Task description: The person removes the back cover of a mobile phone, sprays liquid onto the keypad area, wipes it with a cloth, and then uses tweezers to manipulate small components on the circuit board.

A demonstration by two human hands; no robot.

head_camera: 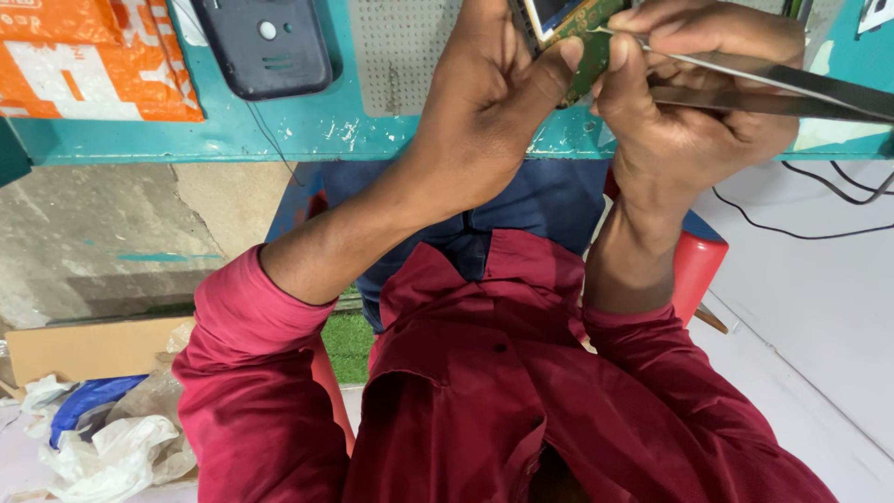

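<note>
table [307, 130]: teal top w/ chipped paint, runs across the upper frame; perforated grey mat [400, 47] lies on it under the hands.
orange package [88, 61]: on table, far corner, well apart from the hands; cut off by frame edge.
black phone back cover [265, 42]: lies on table beside the mat, untouched; a thin wire trails off the edge below it.
left hand [484, 112]: grip clamped on the green circuit board [587, 42], thumb pressed along the board's edge, holding it up over the table edge.
right hand [694, 93]: fingers shut round metal tweezers [792, 88], tips aimed at the board's upper edge, touching or just beside it.
step: looks like fine work on the board w/ tweezers, prob. picking or seating a small part; board steadied, tool at the spot.
next move needs: judged, a steady left hold, light tweezer pressure, small wrist motion only; slip could scratch the board.
hidden: top of board and attached screen part cut off by frame; tweezer tips masked by fingers, can't tell if they pinch anything; the part worked on too small to see.
misc: red stool [698, 265] under the person; plastic bags [102, 442] on floor.
</note>
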